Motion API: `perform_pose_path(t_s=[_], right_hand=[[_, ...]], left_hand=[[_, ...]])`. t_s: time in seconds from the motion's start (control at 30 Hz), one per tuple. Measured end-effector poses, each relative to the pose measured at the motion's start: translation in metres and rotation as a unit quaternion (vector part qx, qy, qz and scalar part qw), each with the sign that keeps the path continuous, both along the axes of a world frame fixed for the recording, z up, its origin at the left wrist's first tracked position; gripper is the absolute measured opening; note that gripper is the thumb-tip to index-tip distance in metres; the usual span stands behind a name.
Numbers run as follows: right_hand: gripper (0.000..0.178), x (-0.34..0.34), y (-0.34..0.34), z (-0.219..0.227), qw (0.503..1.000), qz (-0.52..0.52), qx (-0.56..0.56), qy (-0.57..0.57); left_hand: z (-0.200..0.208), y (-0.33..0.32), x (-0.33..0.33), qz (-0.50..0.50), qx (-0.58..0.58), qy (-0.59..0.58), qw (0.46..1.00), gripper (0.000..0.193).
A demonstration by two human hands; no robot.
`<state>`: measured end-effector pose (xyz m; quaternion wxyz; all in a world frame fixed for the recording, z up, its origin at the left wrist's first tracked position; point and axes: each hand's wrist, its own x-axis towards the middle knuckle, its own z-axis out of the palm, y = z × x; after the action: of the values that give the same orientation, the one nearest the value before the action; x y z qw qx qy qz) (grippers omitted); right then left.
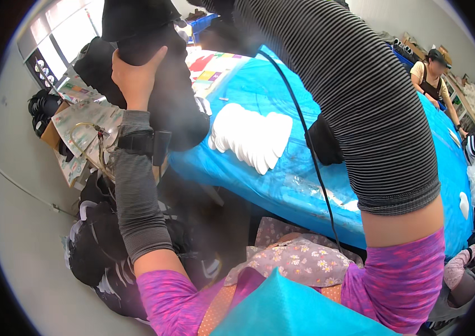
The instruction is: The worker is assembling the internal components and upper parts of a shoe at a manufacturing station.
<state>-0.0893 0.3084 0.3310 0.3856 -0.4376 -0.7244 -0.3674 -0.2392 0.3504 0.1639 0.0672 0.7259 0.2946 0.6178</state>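
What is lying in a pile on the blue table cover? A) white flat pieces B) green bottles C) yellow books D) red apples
A: a fanned stack of white flat pieces lies on the blue table cover, just to the right of the black item that the left hand grips.

Workshop, place where many same things get made by hand. Big table [282,185] with blue plastic cover, just right of left hand [134,75]. Stack of white flat cut pieces [251,137] lying on it, near that hand. Piles of black stuff [103,252] on floor below hand. Boxes [52,131] left of it. Another person [431,78] working at far side of table, well apart. Shelves and blue bins behind.
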Motion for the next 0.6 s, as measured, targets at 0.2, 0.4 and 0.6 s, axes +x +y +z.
perform_pose_path(t_s=[0.2, 0.4, 0.6], right_hand=[[0.018, -0.013, 0.031, 0.001, 0.743, -0.363, 0.057, -0.559], [0.023, 0.004, 0.051, -0.023, 0.766, -0.257, 0.315, -0.497], [0.031, -0.013, 0.029, -0.023, 0.969, 0.023, 0.1, -0.224]], left_hand=[[-0.01, 0.002, 0.001, -0.004, 0.003, -0.042, 0.999, 0.108], [0.011, 0.056, -0.063, -0.265, -0.159, -0.102, 0.946, 0.049], [0.137, 0.061, -0.068, -0.253, 0.049, -0.073, 0.963, 0.046]])
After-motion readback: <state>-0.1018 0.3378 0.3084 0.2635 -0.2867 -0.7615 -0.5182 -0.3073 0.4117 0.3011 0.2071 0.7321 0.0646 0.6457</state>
